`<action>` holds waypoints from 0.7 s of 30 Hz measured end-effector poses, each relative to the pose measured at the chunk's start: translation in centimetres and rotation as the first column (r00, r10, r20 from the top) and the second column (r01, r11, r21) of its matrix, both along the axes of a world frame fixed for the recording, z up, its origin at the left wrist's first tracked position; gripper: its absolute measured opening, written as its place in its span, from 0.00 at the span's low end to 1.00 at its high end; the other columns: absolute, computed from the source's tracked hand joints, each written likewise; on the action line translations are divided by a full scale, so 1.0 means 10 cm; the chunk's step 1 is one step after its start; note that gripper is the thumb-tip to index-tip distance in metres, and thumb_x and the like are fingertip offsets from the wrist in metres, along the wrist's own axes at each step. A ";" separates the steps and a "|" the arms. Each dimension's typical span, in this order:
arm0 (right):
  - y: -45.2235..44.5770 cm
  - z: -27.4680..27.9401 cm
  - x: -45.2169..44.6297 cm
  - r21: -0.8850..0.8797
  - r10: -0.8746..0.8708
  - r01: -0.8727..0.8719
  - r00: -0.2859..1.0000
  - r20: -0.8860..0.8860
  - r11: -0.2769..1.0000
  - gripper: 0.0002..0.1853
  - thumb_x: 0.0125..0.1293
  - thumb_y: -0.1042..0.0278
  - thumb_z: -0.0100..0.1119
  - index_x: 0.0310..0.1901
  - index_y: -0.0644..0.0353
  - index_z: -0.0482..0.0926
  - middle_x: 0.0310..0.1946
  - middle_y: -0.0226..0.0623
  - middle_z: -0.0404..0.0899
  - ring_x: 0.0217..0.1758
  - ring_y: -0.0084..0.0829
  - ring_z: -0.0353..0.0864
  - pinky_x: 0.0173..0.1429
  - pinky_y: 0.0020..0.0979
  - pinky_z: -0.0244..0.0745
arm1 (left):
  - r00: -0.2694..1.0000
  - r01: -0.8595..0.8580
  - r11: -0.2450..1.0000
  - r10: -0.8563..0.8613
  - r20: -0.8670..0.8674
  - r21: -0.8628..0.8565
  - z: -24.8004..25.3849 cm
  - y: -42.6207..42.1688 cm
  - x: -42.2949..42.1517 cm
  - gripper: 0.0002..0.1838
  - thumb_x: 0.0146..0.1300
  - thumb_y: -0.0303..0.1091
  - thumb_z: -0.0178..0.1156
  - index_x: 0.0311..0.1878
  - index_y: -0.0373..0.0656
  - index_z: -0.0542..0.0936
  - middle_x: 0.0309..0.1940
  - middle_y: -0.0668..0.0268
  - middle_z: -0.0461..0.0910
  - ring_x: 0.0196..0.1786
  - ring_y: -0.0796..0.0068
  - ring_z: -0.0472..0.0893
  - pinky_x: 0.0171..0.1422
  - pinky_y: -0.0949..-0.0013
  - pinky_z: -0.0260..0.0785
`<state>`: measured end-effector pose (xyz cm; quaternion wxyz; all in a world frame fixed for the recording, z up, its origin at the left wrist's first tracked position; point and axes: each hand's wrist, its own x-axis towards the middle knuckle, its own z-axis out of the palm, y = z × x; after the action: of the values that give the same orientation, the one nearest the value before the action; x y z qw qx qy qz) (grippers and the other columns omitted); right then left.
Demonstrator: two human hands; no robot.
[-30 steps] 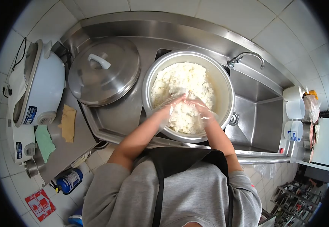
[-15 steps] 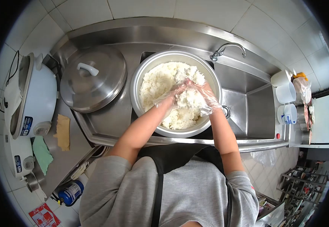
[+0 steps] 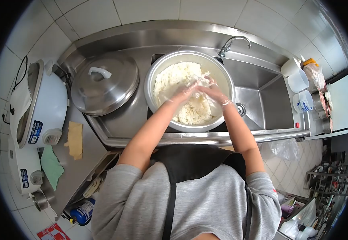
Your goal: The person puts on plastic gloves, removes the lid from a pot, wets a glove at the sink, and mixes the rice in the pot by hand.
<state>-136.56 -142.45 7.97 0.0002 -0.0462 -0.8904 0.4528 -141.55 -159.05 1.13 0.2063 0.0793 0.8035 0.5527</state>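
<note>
A large round metal pot (image 3: 150, 82) of white cooked rice (image 3: 178, 76) is in front of me at the sink counter. Inside it, my left hand (image 3: 185, 93) and my right hand (image 3: 214, 92) meet above the rice, both in clear plastic gloves. Their fingertips point toward each other and come together near the pot's middle. White rice shows around the fingers and below the palms. Motion blur and the crinkled plastic hide how the fingers are bent and whether rice lies between them. Part of the pot's far right inner wall is bare.
Left of the pot lies a big metal lid (image 3: 106, 86) with a pale handle. A faucet (image 3: 232, 44) and sink basin (image 3: 254, 104) are to the right, with white containers (image 3: 298, 80) beyond. Rice cookers (image 3: 48, 108) and cloths (image 3: 75, 140) occupy the left counter.
The clump of rice that showed between my hands has gone down or broken up. My fingers have come closer together, and the rice surface is lower on the right. The view has shifted slightly.
</note>
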 end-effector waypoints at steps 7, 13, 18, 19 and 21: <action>-0.21 -0.76 0.39 0.520 0.293 -0.506 0.850 0.438 0.688 0.44 0.42 0.47 0.68 0.55 0.73 0.67 0.55 0.56 0.68 0.63 0.46 0.63 0.63 0.33 0.62 | 0.896 0.386 0.654 -0.433 0.097 -0.651 0.45 -0.30 0.75 0.68 0.34 0.71 0.60 0.70 0.46 0.33 0.61 0.41 0.60 0.66 0.53 0.60 0.70 0.57 0.48; -0.60 -1.22 0.35 0.754 0.002 -0.362 0.902 0.432 0.548 0.38 0.50 0.51 0.62 0.58 0.68 0.66 0.67 0.53 0.49 0.66 0.49 0.57 0.62 0.48 0.61 | 0.969 0.226 0.702 -0.233 0.082 -0.676 0.41 -0.16 1.06 0.60 0.44 0.56 0.63 0.70 0.56 0.30 0.68 0.44 0.44 0.69 0.45 0.49 0.70 0.52 0.47; -0.65 -1.31 0.04 0.719 -0.101 -0.524 0.773 0.626 0.456 0.29 0.57 0.60 0.55 0.60 0.62 0.65 0.69 0.51 0.42 0.67 0.53 0.52 0.57 0.60 0.61 | 0.976 0.202 0.698 -0.197 0.087 -0.687 0.21 -0.14 1.05 0.59 0.44 0.58 0.62 0.70 0.52 0.33 0.66 0.43 0.46 0.68 0.40 0.49 0.69 0.50 0.46; -0.68 -1.30 0.03 0.709 -0.114 -0.551 0.749 0.653 0.440 0.28 0.57 0.61 0.53 0.60 0.61 0.66 0.69 0.51 0.42 0.67 0.54 0.52 0.55 0.61 0.62 | 0.978 0.201 0.685 -0.185 0.099 -0.700 0.24 -0.12 1.05 0.59 0.44 0.58 0.62 0.70 0.52 0.33 0.66 0.43 0.46 0.68 0.41 0.50 0.69 0.50 0.46; -0.72 -0.87 0.01 0.687 -0.152 -0.586 0.703 0.694 0.429 0.26 0.59 0.63 0.52 0.60 0.61 0.66 0.69 0.51 0.41 0.67 0.54 0.52 0.52 0.65 0.62 | 0.982 0.187 0.664 -0.148 0.118 -0.724 0.26 -0.09 1.03 0.59 0.44 0.59 0.62 0.70 0.52 0.33 0.67 0.43 0.46 0.68 0.42 0.50 0.69 0.49 0.47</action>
<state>-136.46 -149.68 -0.77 -0.3591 -0.0712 -0.9217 -0.1283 -131.29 -159.95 3.70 0.2902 0.0504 0.9412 0.1658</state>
